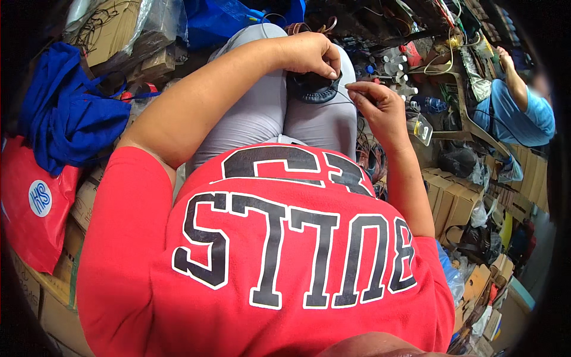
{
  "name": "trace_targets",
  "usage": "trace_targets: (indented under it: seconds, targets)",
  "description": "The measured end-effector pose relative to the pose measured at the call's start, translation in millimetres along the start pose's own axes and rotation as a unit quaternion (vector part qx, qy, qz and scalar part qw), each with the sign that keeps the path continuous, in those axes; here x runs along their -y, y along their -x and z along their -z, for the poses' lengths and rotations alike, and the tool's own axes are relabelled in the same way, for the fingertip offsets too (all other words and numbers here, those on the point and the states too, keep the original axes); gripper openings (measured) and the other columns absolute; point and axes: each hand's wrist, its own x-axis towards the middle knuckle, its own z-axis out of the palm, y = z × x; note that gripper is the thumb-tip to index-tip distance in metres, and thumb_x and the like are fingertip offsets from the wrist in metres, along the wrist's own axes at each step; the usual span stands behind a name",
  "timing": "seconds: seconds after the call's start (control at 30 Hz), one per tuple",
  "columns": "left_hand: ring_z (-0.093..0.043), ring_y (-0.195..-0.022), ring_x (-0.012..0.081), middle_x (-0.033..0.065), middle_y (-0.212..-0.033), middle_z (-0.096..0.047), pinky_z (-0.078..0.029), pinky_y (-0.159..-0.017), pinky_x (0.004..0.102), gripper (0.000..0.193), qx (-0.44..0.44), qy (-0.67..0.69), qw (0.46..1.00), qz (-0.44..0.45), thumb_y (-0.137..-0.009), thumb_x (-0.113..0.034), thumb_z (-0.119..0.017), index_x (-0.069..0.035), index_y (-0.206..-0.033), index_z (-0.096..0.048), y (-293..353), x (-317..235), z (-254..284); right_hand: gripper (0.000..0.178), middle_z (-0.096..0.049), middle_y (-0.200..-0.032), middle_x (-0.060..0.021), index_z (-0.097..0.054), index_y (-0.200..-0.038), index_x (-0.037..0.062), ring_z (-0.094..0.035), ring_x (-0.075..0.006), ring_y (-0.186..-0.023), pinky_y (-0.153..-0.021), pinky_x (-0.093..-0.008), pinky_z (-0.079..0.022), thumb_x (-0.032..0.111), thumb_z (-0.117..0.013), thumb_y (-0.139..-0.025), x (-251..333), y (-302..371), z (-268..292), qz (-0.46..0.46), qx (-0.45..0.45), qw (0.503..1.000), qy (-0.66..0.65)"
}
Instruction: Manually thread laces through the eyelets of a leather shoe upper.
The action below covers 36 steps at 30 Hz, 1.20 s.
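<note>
A black rounded piece with a ridged edge, like the toe of a shoe [316,93], rests between my knees. My left hand [310,55] bends over its upper part with thumb and fingers closed together; what they pinch is hidden. To the right, my right hand [380,106] pinches a thin dark thread [341,98] that runs toward the black piece. The fingertips of that hand stay a little apart from the piece. Light grey trousers [244,113] cover my thighs beneath it.
Several small bottles [395,65] stand beyond my right knee. A person in a blue shirt [514,113] is at the far right. Cardboard boxes [452,193] lie at the right; a blue cloth bag [65,113] and red plastic bag [35,220] are at the left.
</note>
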Motion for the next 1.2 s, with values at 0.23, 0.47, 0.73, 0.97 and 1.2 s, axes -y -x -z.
trace_targets:
  seconds: [0.23, 0.47, 0.73, 0.97, 1.2]
  targets:
    - [-0.061, -0.083, 0.0141, 0.0056, -0.089, -0.067, -0.046, -0.08, 0.0281, 0.02, 0.031, 0.04, 0.999, 0.015, -0.08, -0.015, -0.067, -0.003, -0.095, -0.068, 2, -1, 3, 0.013, -0.062, -0.063, -0.0029, -0.07, -0.091, 0.0074, -0.05, -0.0046, -0.055, -0.051, -0.0218, -0.041, 0.011, -0.066, -0.08, 4, -4, -2, -0.043, 0.027, 0.998, 0.024]
    - [-0.062, -0.082, 0.0139, 0.0062, -0.088, -0.068, -0.047, -0.08, 0.0274, 0.02, 0.046, 0.062, 0.997, 0.027, -0.079, -0.012, -0.066, -0.002, -0.096, -0.069, 1, -2, 4, 0.014, -0.059, -0.057, -0.0046, -0.07, -0.091, 0.0068, -0.048, -0.0052, -0.05, -0.049, -0.0228, -0.04, 0.013, -0.066, -0.08, 14, -3, -4, -0.07, 0.037, 0.995, 0.067]
    - [-0.062, -0.08, 0.013, 0.0059, -0.087, -0.069, -0.047, -0.079, 0.0261, 0.02, 0.06, 0.069, 0.994, 0.051, -0.077, -0.01, -0.066, -0.001, -0.096, -0.069, -5, 0, 4, 0.01, -0.06, -0.057, -0.0076, -0.067, -0.089, 0.0106, -0.053, -0.0152, -0.049, -0.06, -0.0293, -0.04, 0.014, -0.065, -0.08, 2, 6, -17, 0.012, -0.003, 0.993, 0.113]
    - [-0.062, -0.08, 0.013, 0.0057, -0.087, -0.069, -0.047, -0.078, 0.0263, 0.021, 0.056, 0.058, 0.996, 0.037, -0.076, -0.008, -0.066, -0.001, -0.096, -0.069, -3, 1, 4, 0.006, -0.063, -0.064, -0.0067, -0.065, -0.085, 0.0143, -0.06, -0.0267, -0.063, -0.077, -0.0382, -0.038, 0.017, -0.061, -0.081, 20, -3, -14, 0.127, 0.017, 0.935, 0.329]
    - [-0.062, -0.08, 0.0129, 0.0053, -0.086, -0.069, -0.047, -0.077, 0.0268, 0.022, 0.068, 0.065, 0.995, 0.036, -0.076, -0.011, -0.066, -0.002, -0.096, -0.069, -5, 1, 5, 0.01, -0.062, -0.062, -0.0029, -0.065, -0.088, 0.0154, -0.055, -0.0189, -0.056, -0.073, -0.0319, -0.035, 0.016, -0.067, -0.079, -3, 7, -23, 0.072, -0.025, 0.982, 0.174]
